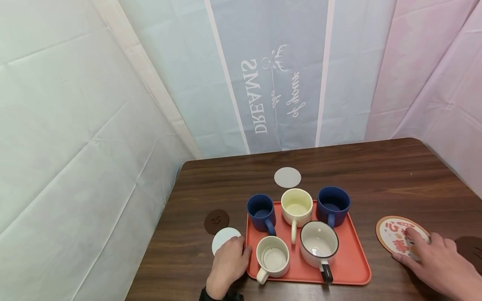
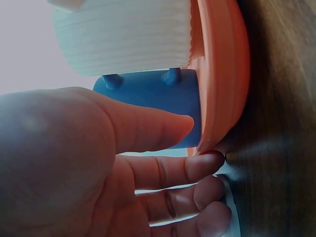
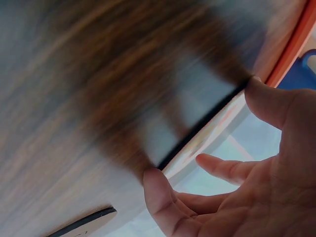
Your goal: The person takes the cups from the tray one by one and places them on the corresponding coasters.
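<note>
My right hand (image 1: 437, 259) grips a round printed coaster (image 1: 391, 236) flat on the table. In the right wrist view its thumb and a finger pinch opposite edges while another finger reaches over the face. My left hand (image 1: 229, 259) lies at the left rim of a red tray (image 1: 352, 259), fingers fairly straight. In the left wrist view an index fingertip (image 2: 210, 160) touches the rim, beside a white coaster (image 1: 223, 239). On the tray stand two blue mugs (image 1: 260, 209) (image 1: 333, 202), a pale yellow mug (image 1: 296, 205), a ribbed cream mug (image 1: 273, 257) and a black-rimmed white mug (image 1: 319, 240).
A brown coaster with a face (image 1: 216, 221) lies left of the tray, and a pale round coaster (image 1: 288, 177) behind it. Another brown coaster (image 1: 470, 251) sits at the far right, partly behind my right hand. Printed cloth (image 1: 286, 83) hangs behind the wooden table (image 1: 331, 161).
</note>
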`<state>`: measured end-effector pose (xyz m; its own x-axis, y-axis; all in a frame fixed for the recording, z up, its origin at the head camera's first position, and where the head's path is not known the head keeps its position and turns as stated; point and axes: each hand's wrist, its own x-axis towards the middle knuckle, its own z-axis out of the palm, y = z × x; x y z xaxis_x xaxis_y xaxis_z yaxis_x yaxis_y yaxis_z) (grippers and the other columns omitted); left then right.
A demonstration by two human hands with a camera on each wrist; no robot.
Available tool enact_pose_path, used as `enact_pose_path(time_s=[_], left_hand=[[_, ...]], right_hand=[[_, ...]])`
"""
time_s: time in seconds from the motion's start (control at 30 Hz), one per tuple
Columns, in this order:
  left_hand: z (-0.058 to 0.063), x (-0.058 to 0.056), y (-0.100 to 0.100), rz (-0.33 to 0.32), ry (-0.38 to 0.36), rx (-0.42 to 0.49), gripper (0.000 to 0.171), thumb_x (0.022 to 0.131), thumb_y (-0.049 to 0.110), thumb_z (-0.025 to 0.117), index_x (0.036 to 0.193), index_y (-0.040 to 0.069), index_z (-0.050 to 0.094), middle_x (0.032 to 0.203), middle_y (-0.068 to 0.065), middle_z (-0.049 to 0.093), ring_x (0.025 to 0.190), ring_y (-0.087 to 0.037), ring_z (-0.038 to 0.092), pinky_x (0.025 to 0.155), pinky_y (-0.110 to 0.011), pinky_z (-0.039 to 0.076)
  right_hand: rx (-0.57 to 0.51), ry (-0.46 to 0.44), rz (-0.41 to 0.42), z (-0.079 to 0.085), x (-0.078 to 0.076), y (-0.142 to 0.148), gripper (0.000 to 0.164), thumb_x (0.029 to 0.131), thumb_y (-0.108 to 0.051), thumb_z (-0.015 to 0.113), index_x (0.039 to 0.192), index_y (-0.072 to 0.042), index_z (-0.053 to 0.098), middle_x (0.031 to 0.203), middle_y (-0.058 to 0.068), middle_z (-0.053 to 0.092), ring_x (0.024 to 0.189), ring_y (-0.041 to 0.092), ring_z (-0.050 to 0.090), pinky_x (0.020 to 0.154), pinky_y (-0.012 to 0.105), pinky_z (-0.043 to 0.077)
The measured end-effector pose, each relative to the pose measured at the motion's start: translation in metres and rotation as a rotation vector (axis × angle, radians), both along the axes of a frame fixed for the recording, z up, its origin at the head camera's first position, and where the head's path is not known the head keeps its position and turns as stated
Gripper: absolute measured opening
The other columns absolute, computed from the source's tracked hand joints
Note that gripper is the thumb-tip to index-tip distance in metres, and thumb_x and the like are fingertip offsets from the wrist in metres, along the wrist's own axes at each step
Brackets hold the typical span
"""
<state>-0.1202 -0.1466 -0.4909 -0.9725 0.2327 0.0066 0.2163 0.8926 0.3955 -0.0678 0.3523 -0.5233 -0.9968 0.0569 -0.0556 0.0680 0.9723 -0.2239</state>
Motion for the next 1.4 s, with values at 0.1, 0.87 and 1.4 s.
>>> enact_pose_path(time_s=[0.1,0.87,1.4], left_hand=[[0.000,0.000,0.000,0.001,-0.001,0.002,0.012,0.098,0.023,0.071,0.094,0.011,0.072,0.075,0.005,0.054,0.064,-0.013,0.053,0.059,-0.037,0.044],[0.003,0.000,0.001,0.004,-0.005,0.008,0.014,0.099,0.022,0.071,0.089,0.012,0.070,0.075,0.005,0.053,0.064,-0.013,0.051,0.060,-0.037,0.044],[0.000,0.001,0.000,0.018,-0.020,0.023,0.012,0.099,0.022,0.071,0.093,0.011,0.072,0.075,0.005,0.053,0.063,-0.012,0.050,0.059,-0.036,0.043]], right_hand=[[0.006,0.014,0.008,0.002,-0.002,-0.001,0.071,0.095,-0.052,0.075,0.129,0.003,0.044,0.103,0.051,0.042,0.096,0.073,0.043,0.066,0.075,0.044],[-0.011,0.126,0.030,0.005,-0.032,-0.008,0.067,0.095,-0.045,0.076,0.127,0.005,0.046,0.091,0.044,0.045,0.088,0.068,0.044,0.054,0.070,0.044],[0.006,0.079,0.071,0.013,-0.061,-0.010,0.069,0.093,-0.043,0.078,0.126,0.008,0.045,0.093,0.044,0.046,0.089,0.066,0.046,0.063,0.071,0.047]])
